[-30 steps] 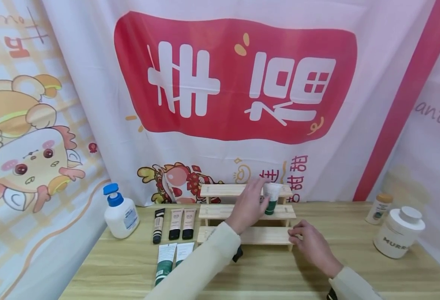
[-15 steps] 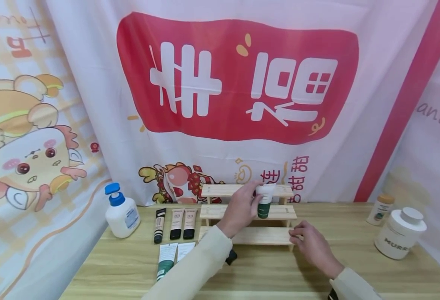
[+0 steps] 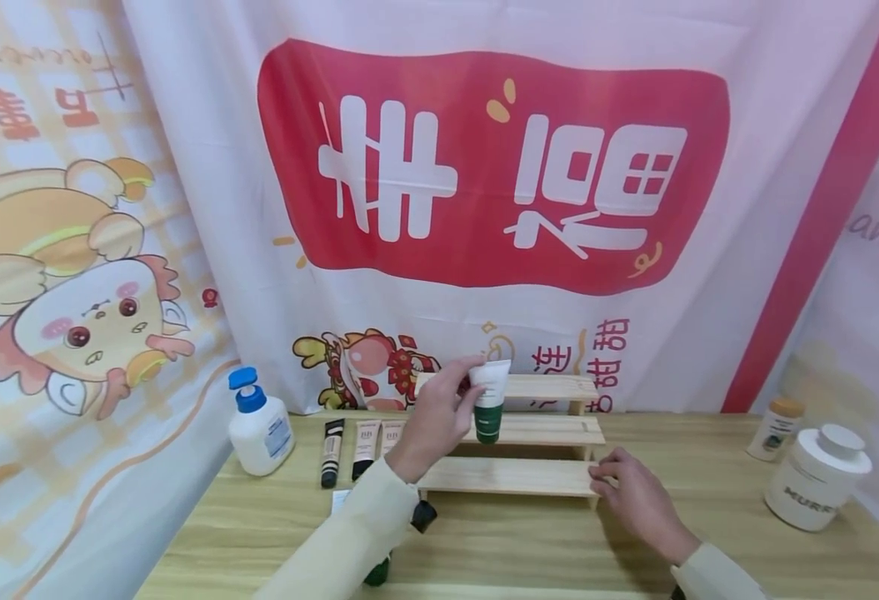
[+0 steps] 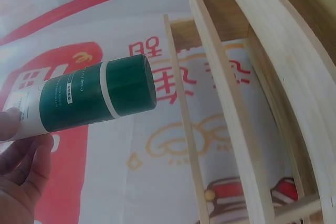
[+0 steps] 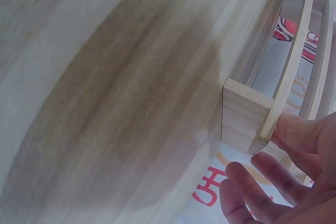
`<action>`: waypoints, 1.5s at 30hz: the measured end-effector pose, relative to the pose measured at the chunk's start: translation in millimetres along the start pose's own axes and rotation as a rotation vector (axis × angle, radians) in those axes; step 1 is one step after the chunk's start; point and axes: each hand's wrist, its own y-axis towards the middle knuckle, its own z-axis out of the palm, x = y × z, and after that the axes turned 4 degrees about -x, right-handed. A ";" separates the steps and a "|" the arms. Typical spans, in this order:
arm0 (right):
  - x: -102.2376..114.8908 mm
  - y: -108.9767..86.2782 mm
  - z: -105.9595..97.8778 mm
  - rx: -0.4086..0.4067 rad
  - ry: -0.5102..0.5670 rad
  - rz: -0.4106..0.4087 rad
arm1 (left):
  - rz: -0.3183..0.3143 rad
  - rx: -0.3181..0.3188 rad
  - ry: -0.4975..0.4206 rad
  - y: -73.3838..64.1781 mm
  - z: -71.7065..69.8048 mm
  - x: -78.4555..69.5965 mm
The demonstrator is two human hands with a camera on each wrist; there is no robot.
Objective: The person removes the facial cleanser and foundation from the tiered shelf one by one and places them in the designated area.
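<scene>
My left hand (image 3: 434, 421) pinches a white-and-green squeeze tube (image 3: 490, 404) near its white end. The tube hangs green cap downward in front of the middle tier of a three-tier wooden display rack (image 3: 514, 477). In the left wrist view the tube (image 4: 94, 95) appears apart from the boards, thumb and fingers on its white part. My right hand (image 3: 637, 500) is at the right end of the lowest tier. In the right wrist view its thumb lies on the board end (image 5: 268, 129), with curled fingers on the other side.
Left of the rack stand a blue-topped pump bottle (image 3: 259, 437), a black-and-beige tube (image 3: 332, 454) and pink BB cream tubes (image 3: 365, 446). My left sleeve partly covers other tubes. A white jar (image 3: 814, 483) and a tan-capped bottle (image 3: 775, 429) stand at right. A printed curtain (image 3: 484, 317) hangs behind.
My left hand has carried the tube leftward along the rack, from near its right end toward the middle. My right hand has stayed at the lowest tier's end. The head view has shifted slightly.
</scene>
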 end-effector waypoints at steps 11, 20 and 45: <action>-2.0 -1.1 0.2 0.000 0.006 0.001 | -0.034 -0.022 -0.007 -9.4 -30.2 12.5; -0.3 -0.2 1.0 0.013 0.009 0.008 | -0.045 -0.027 0.074 -19.7 -47.3 20.8; 0.4 0.2 -0.8 0.004 0.006 -0.016 | -0.781 0.575 0.322 -126.4 -174.6 79.0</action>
